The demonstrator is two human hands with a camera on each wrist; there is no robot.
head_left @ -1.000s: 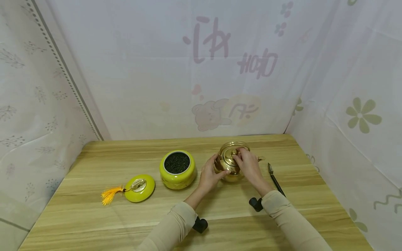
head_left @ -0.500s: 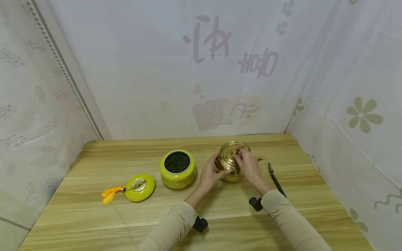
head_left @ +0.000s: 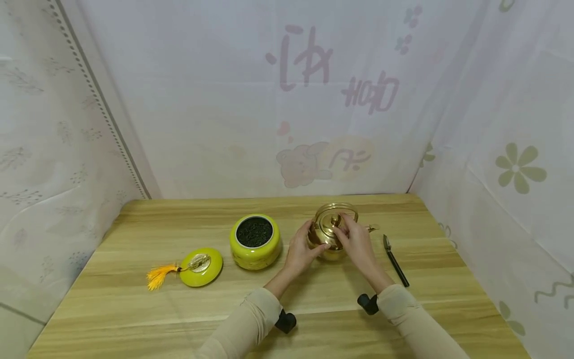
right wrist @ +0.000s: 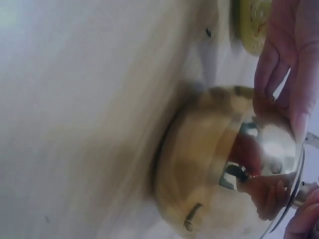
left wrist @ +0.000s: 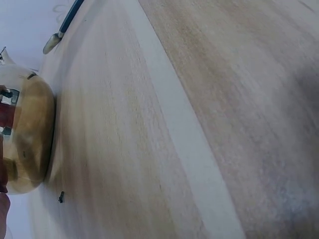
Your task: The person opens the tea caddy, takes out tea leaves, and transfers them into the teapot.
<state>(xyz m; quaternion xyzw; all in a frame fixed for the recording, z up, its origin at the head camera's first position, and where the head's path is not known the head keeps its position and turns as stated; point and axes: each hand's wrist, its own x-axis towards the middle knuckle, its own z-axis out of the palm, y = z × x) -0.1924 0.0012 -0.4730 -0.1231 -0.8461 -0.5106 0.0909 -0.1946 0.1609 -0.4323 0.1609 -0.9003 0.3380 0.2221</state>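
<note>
A shiny gold teapot [head_left: 331,255], lid on and hoop handle raised, stands on the table in the head view; its spout points right. My left hand [head_left: 299,252] holds the teapot's left side, thumb on its front and fingers farther back. Around the lid knob [head_left: 335,219], the thumb and forefinger of my right hand [head_left: 358,245] are spread loosely, fingertips close beside it. In the right wrist view, the fingers of my left hand [right wrist: 299,64] lie along the teapot's rounded wall [right wrist: 209,159], and the knob [right wrist: 301,193] shows near right fingertips.
A yellow jar [head_left: 255,257] full of dark tea leaves stands uncovered left of the teapot. Its yellow lid [head_left: 211,276] with an orange tassel [head_left: 161,275] lies farther left. On the right lies a black-handled tool [head_left: 396,264] with a spoon-shaped metal end.
My right hand's thumb and forefinger have loosened from the lid knob and drawn slightly to the right. The left hand and the teapot stay in place.
</note>
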